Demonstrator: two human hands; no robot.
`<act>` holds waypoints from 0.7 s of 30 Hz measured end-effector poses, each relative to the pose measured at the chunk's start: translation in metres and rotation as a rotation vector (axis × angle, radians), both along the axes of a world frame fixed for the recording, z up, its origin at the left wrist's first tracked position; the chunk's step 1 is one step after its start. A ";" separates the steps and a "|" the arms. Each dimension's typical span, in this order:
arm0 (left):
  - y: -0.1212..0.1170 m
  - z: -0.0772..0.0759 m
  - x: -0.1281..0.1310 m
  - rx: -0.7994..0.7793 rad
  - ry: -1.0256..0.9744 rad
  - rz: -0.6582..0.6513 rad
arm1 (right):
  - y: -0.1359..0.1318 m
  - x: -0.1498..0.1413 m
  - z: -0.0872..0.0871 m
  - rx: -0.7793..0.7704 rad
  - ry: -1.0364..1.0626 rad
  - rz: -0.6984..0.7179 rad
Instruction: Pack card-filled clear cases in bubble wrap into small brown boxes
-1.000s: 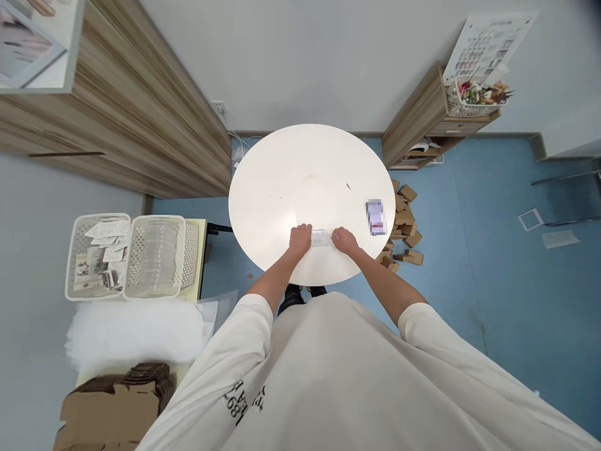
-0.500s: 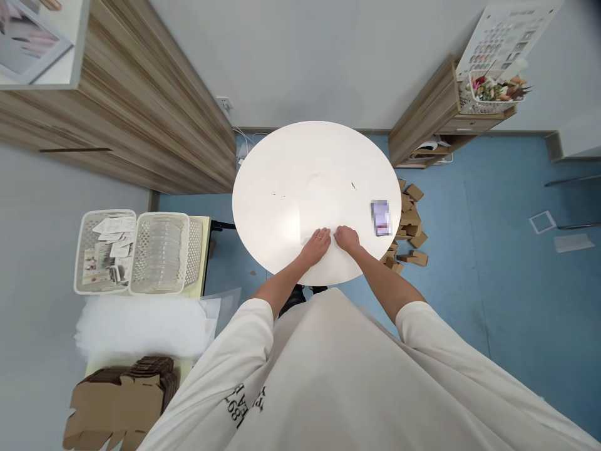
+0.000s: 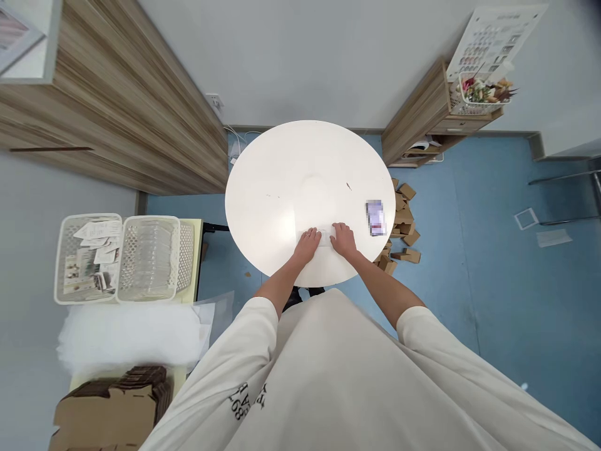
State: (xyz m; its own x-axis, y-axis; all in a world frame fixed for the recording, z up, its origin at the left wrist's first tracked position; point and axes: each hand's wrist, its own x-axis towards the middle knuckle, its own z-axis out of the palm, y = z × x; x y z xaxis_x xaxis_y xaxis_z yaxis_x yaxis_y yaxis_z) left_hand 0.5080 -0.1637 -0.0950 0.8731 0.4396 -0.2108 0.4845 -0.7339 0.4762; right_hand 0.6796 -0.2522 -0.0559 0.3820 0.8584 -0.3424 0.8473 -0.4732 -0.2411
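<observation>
A thin white sheet [image 3: 315,210] lies on the round white table [image 3: 263,163], its outline faint against the top. Near the table's front edge, a small, flat, clear plastic-looking piece [image 3: 324,237] sits at the sheet's near end, between my hands. My left hand [image 3: 307,245], a ring on one finger, has its fingers bent over the piece's left side. On the opposite side, my right hand [image 3: 344,240] is closed at the piece's right end with the fingers pointing forward. My palms and fingers hide part of it.
A phone-like purple item [image 3: 375,218] lies on the table's right side. Cardboard boxes [image 3: 404,216] are piled on the floor beyond. To my left are white baskets [image 3: 181,257], a white sheet stack [image 3: 129,335] and flattened cartons [image 3: 106,413]. Wooden cabinets [image 3: 141,94] stand along the wall.
My hands have moved apart from nearly touching, and the clear piece now shows between them. The whole view has shifted slightly, so the room sits further left.
</observation>
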 end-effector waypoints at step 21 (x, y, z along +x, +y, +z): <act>-0.029 0.025 -0.070 -0.069 0.108 -0.042 | -0.033 -0.066 0.006 0.029 0.075 0.615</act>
State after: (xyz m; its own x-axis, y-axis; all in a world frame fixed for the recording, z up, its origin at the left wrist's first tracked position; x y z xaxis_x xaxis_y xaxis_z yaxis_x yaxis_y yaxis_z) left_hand 0.4377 -0.1929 -0.0699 0.8610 0.3846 -0.3330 0.5053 -0.7218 0.4730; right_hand 0.6139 -0.2857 -0.0495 -0.2101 0.9230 -0.3223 0.9429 0.1041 -0.3163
